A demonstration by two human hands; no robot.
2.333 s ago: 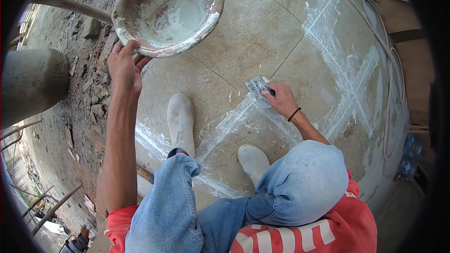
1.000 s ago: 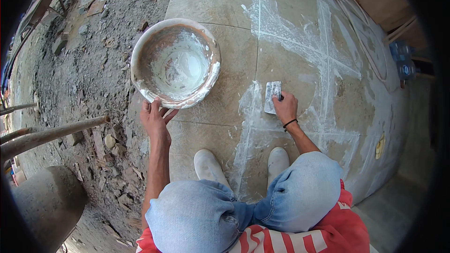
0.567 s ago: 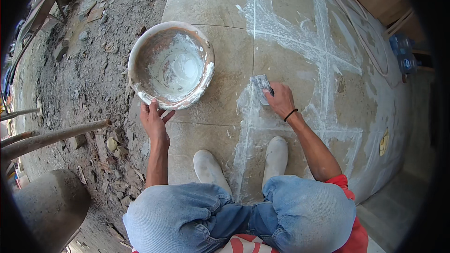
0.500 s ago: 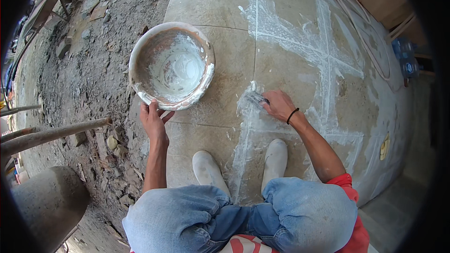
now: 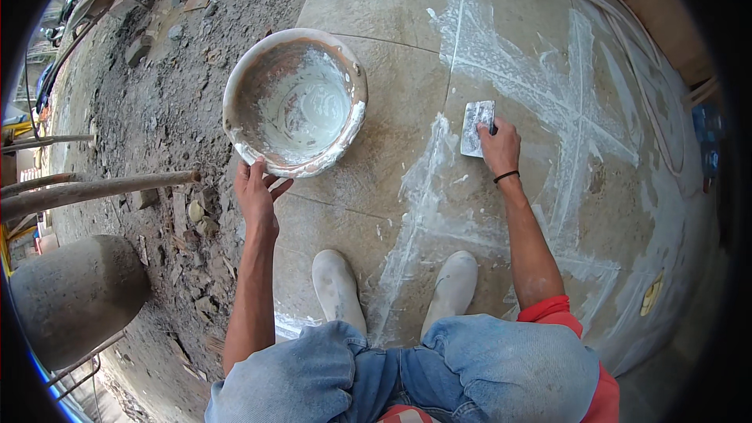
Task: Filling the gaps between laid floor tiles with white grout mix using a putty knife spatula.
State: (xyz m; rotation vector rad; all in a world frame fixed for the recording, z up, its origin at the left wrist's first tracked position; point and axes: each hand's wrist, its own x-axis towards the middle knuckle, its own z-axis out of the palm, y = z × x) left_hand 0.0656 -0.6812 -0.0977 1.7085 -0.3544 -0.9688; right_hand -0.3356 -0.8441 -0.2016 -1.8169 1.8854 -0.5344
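My left hand (image 5: 258, 194) grips the near rim of a round basin (image 5: 236, 59), thumb and fingers at its edge. White grout paste (image 5: 321, 102) coats the basin's inside and is smeared thickly along its right rim. My right hand (image 5: 501, 147) is closed around a small flat float (image 5: 478, 128), whose white-smeared face shows. The float is over the tiled floor, right of a joint. A fresh white streak of grout (image 5: 427, 188) follows that joint between the basin and my right hand.
My white boots (image 5: 457, 286) stand on the tiles. Rubble and dirt (image 5: 172, 125) border the floor at left, with wooden poles (image 5: 102, 193) and a grey rounded container (image 5: 78, 298). A hose (image 5: 638, 86) curves at far right, near blue plastic bottles (image 5: 707, 137).
My right hand has lifted the float off the grout streak and moved it up and right. The streak now extends farther up the joint. My left hand still grips the basin.
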